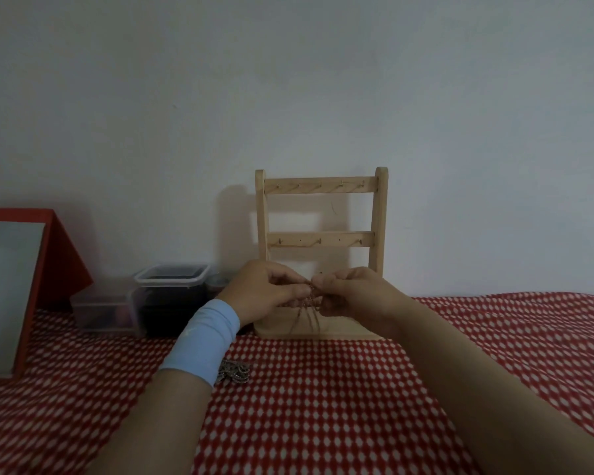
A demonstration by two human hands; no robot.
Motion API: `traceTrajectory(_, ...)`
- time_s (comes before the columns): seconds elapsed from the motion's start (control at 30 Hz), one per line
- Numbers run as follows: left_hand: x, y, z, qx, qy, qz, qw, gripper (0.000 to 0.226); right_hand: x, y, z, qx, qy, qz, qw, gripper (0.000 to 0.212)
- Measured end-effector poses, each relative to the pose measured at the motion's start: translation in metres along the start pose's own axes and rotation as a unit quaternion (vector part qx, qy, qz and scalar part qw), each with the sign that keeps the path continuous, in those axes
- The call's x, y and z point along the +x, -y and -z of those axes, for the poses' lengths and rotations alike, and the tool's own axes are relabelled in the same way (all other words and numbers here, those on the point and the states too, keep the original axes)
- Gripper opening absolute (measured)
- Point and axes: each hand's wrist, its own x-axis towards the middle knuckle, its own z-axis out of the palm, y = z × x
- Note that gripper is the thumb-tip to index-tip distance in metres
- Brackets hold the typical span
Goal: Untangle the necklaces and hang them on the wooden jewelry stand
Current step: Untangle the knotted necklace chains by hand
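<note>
I hold my left hand [264, 289] and right hand [350, 293], each grip pinched on the tangled necklaces [311, 298], just before the wooden jewelry stand [319, 186]; a chain heap [234, 370] lies in front of it.

Red-and-white dotted cloth [323, 406], pale wood stand [321, 214], blue wristband [203, 341] (light)

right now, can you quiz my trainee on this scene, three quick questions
1. True or false: both the left hand and the right hand pinch the tangled chains in front of the wooden stand.
2. Where does the spare heap of chains lie? A on the checked cloth by the left wrist; B in a bowl; C on the stand's top bar.
3. Fill in: the left wrist wears a ___ band.
Key: 1 true; 2 A; 3 blue.
</note>
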Motion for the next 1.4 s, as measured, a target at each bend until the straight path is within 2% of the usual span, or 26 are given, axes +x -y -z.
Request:
traceTrajectory(0.1, 0.0, 0.003, 0.006, 0.018, -0.028, -0.011, 0.999, 0.01, 0.001, -0.002, 0.001, -0.001, -0.036, -0.01, 0.999, 0.022)
traceTrajectory(0.17, -0.001, 0.005, 0.007, -0.019, -0.037, -0.002, 0.999, 0.005, 0.002, -0.003, 0.003, 0.001, -0.052, -0.012, 0.999, 0.024)
traceTrajectory(0.27, -0.001, 0.003, 0.007, -0.037, -0.029, -0.011, 0.999, 0.005, 0.0, -0.001, 0.001, -0.001, -0.029, -0.024, 0.999, 0.03)
traceTrajectory(0.37, -0.001, 0.0, 0.003, -0.023, -0.014, -0.027, 0.999, 0.009, -0.003, 0.002, -0.005, -0.085, -0.025, -0.016, 0.996, 0.037)
traceTrajectory(0.63, -0.001, 0.0, 0.004, -0.03, -0.017, -0.028, 0.999, 0.007, -0.006, 0.006, -0.003, -0.104, -0.033, 0.015, 0.994, 0.024)
traceTrajectory(0.77, 0.0, 0.002, 0.002, -0.032, -0.021, -0.02, 0.999, 0.01, -0.007, 0.006, -0.009, -0.138, 0.002, -0.021, 0.99, 0.029)
traceTrajectory(0.87, 0.001, 0.0, -0.005, -0.059, -0.006, -0.002, 0.998, 0.017, -0.005, 0.005, -0.012, -0.113, 0.015, -0.057, 0.992, 0.031)
traceTrajectory(1.07, 0.004, -0.002, -0.015, -0.015, 0.028, 0.018, 0.999, 0.017, -0.003, 0.0, -0.009, -0.08, -0.048, -0.044, 0.995, 0.029)
traceTrajectory(1.17, 0.004, 0.002, -0.01, -0.055, 0.027, 0.023, 0.998, 0.014, 0.0, -0.004, -0.007, -0.032, -0.019, -0.047, 0.998, 0.027)
traceTrajectory(1.3, 0.007, 0.008, -0.006, -0.12, -0.045, 0.012, 0.992, 0.017, -0.001, -0.002, -0.008, -0.052, 0.038, -0.042, 0.997, 0.025)
traceTrajectory(1.4, 0.007, 0.005, -0.01, -0.182, -0.032, 0.013, 0.983, 0.02, 0.001, -0.002, -0.009, -0.014, 0.094, -0.05, 0.994, 0.025)
